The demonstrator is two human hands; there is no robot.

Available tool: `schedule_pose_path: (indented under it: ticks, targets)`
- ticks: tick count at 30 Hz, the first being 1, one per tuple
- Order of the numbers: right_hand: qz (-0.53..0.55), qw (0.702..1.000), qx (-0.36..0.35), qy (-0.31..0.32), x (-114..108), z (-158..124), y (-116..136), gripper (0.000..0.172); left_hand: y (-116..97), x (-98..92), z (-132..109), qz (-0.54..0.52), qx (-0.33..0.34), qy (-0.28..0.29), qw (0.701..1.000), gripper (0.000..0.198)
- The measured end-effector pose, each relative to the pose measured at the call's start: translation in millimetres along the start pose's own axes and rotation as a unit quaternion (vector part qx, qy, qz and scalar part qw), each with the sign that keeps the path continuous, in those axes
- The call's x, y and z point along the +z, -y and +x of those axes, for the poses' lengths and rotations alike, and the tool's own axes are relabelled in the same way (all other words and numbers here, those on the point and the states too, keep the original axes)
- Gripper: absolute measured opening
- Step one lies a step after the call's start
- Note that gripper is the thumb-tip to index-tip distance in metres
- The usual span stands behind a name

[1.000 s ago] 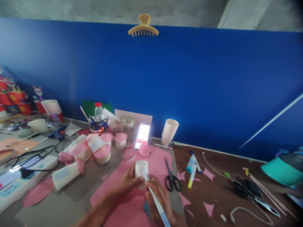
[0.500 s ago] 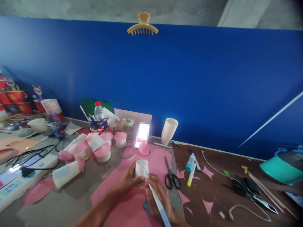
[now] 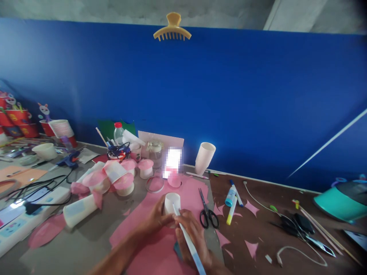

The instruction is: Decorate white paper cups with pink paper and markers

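My left hand (image 3: 156, 217) is closed around a small white paper cup (image 3: 172, 199), its opening tilted up toward me. In my right hand (image 3: 193, 235) is a long, slim white and light-blue pen (image 3: 189, 244). The pen's tip reaches the near rim of the cup; whether it touches the rim or the inside, I cannot tell. Both hands are over a large sheet of pink paper (image 3: 146, 254). Just to the right of my right hand lie black-handled scissors (image 3: 208, 215). A blue-grey object (image 3: 178, 252) is partly hidden beneath that hand.
Pink-topped paper cups (image 3: 124, 183) cluster on the left, beside a power strip (image 3: 48, 212) and black cables. A pale cup (image 3: 205, 158) leans by the blue wall (image 3: 258, 103). Markers (image 3: 231, 210) and pink scraps (image 3: 251, 249) lie right, with pliers (image 3: 321, 244) beyond.
The pen and my right hand have shifted very slightly left and up at the cup. My left hand keeps its hold on the cup. The rest looks the same.
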State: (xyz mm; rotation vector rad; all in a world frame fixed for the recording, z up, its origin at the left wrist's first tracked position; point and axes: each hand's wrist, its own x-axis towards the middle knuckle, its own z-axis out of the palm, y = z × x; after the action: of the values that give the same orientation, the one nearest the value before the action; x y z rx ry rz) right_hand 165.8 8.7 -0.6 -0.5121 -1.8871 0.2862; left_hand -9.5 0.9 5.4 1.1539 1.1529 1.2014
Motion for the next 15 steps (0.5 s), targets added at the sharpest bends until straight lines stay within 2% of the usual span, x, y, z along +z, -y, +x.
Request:
schedule_pose_path:
  ticks: [4, 7, 11, 15]
  targets:
    - [-0.008, 1.0, -0.014, 0.007, 1.5, -2.9, -1.5, 0.032, 3.2, -0.2, 1.3, 0.021, -0.006, -0.002, 1.0, 0.06]
    - [0.003, 1.0, 0.0, 0.008, 3.3, -5.1, -3.2, 0.033, 1.1, -0.7, 2.3, 0.044, -0.011, 0.002, 0.999, 0.063]
    - [0.009, 1.0, 0.003, -0.001, 5.0, -5.0, -3.6, 0.033, -0.2, -2.3, 3.7, 0.084, -0.012, 0.018, 0.996, 0.061]
    - [0.015, 1.0, -0.01, 0.002, -0.4, 2.2, 0.7, 0.03, 3.5, -3.7, 4.2, 0.095, -0.003, 0.011, 0.995, 0.057]
